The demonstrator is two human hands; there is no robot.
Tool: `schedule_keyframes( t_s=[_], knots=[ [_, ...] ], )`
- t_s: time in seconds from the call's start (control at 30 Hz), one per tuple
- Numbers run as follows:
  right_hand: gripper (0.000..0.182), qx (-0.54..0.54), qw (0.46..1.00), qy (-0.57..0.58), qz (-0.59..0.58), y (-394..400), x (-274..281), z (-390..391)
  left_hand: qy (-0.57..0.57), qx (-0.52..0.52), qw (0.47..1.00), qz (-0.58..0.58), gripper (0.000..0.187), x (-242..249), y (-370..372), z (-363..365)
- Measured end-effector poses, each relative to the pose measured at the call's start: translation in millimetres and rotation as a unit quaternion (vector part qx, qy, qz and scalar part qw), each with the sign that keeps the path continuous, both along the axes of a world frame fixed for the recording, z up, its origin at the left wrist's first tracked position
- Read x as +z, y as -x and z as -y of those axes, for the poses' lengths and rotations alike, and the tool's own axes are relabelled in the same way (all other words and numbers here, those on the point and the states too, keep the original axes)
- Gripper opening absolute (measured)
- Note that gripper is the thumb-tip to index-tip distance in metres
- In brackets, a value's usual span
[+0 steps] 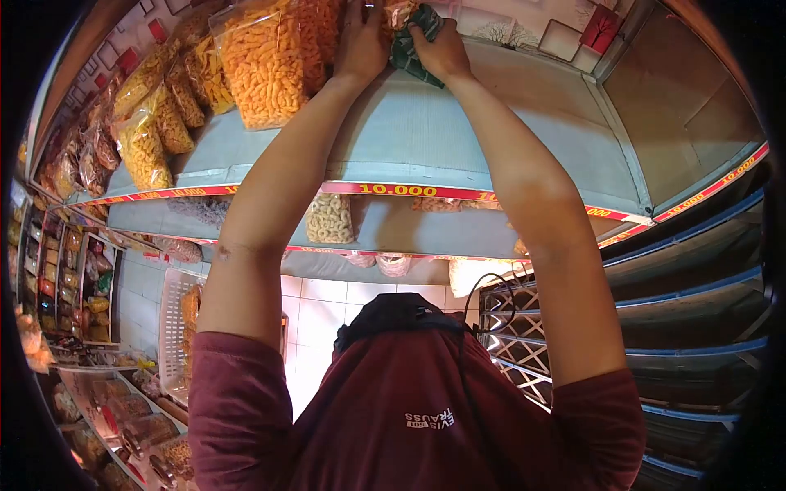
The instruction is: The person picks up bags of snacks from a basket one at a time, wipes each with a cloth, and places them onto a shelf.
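At the top edge of the head view, my left hand (363, 45) is at a clear bag of orange-brown snacks (401, 14) and seems to grip it; its fingertips are partly cut off. My right hand (443, 51) is closed around a dark green patterned cloth (408, 59), which is bunched against the bag. Both arms reach over the blue-grey upper shelf (409, 135). Left of my left hand stands a large clear bag of orange curl snacks (264, 69).
More snack bags (146, 147) line the shelf's left side. A red price strip (399, 190) runs along its front edge. Below lies a bag of pale ring snacks (330, 218). A white plastic basket (173, 327) stands at lower left; blue-edged racks (696, 352) rise at right.
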State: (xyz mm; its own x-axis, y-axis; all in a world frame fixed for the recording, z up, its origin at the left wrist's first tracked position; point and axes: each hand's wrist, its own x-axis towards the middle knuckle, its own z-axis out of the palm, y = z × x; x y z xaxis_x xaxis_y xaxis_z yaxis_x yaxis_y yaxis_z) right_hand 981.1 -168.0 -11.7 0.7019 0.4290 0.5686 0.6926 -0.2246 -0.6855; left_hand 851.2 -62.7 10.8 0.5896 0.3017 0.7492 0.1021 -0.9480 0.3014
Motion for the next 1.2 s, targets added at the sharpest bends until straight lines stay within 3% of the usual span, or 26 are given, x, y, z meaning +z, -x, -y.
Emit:
schedule_keyframes(
  t_s=[0.13, 0.23, 0.33, 0.4, 0.43, 0.47, 0.5, 0.53, 0.57, 0.73, 0.83, 0.9, 0.97, 1.03, 1.13, 1.2],
  knots=[
    [0.081, -0.088, 0.995, -0.030, -0.027, 23.2, 11.9, 6.4, 0.009, -0.003, 0.999, -0.041, 0.080, 8.6, 9.9, 5.5],
    [0.081, -0.085, 0.995, -0.033, -0.044, 34.4, 24.3, 16.2, -0.148, 0.080, 0.985, 0.030, 0.058, -2.8, 5.5, 1.5],
    [0.077, -0.106, 0.990, -0.072, 0.053, 27.0, 23.3, 14.9, -0.188, -0.022, 0.977, 0.093, 0.055, -2.5, -2.7, -7.6],
    [0.075, -0.102, 0.977, -0.146, 0.119, -5.9, 10.8, -4.2, -0.163, -0.035, 0.980, 0.107, 0.045, 16.1, 1.8, 12.7],
    [0.071, -0.081, 0.976, -0.160, 0.120, 0.8, 22.0, 1.0, -0.143, -0.063, 0.972, 0.178, 0.043, 19.4, -0.1, 21.4],
    [0.074, -0.004, 0.982, -0.188, 0.032, 13.0, 34.4, 6.5, -0.121, -0.033, 0.976, 0.177, 0.043, 17.7, -14.9, 22.3],
    [0.077, -0.043, 0.980, -0.196, 0.010, 8.2, 39.3, 0.4, -0.041, -0.066, 0.987, 0.140, 0.046, 28.6, -2.4, 43.2],
    [0.073, -0.045, 0.974, -0.219, -0.016, 13.0, 47.7, -0.5, -0.100, -0.081, 0.982, 0.137, 0.050, 30.6, -2.2, 47.4],
    [0.070, -0.023, 0.966, -0.254, -0.035, 31.9, 63.5, 2.4, -0.054, -0.101, 0.982, 0.151, 0.053, 46.2, 11.8, 70.5],
    [0.061, 0.201, 0.900, -0.370, -0.118, 162.6, 134.6, 10.2, 0.098, -0.260, 0.899, 0.339, 0.057, 101.3, 109.6, 104.5],
    [0.062, 0.316, 0.871, -0.345, -0.148, 254.8, 153.1, 12.6, 0.110, -0.213, 0.865, 0.440, 0.049, 108.0, 172.1, 86.8],
    [0.053, 0.378, 0.879, -0.292, -0.011, 297.0, 147.7, -9.7, 0.176, -0.232, 0.830, 0.476, 0.052, 107.5, 231.7, 68.0],
    [0.047, 0.435, 0.859, -0.269, 0.006, 372.4, 135.0, -23.4, 0.114, -0.102, 0.879, 0.451, 0.049, 84.8, 294.3, 38.1],
    [0.045, 0.506, 0.832, -0.228, -0.028, 441.0, 119.0, -31.3, 0.142, -0.053, 0.883, 0.443, 0.047, 56.3, 358.1, 23.5],
    [0.050, 0.598, 0.789, -0.125, -0.065, 520.4, 90.0, -63.0, 0.317, -0.129, 0.795, 0.501, 0.055, 22.3, 451.2, 23.2],
    [0.053, 0.607, 0.789, -0.072, -0.062, 570.6, 61.5, -92.5, 0.331, -0.109, 0.755, 0.555, 0.054, 3.4, 506.4, 14.1]
  ],
)
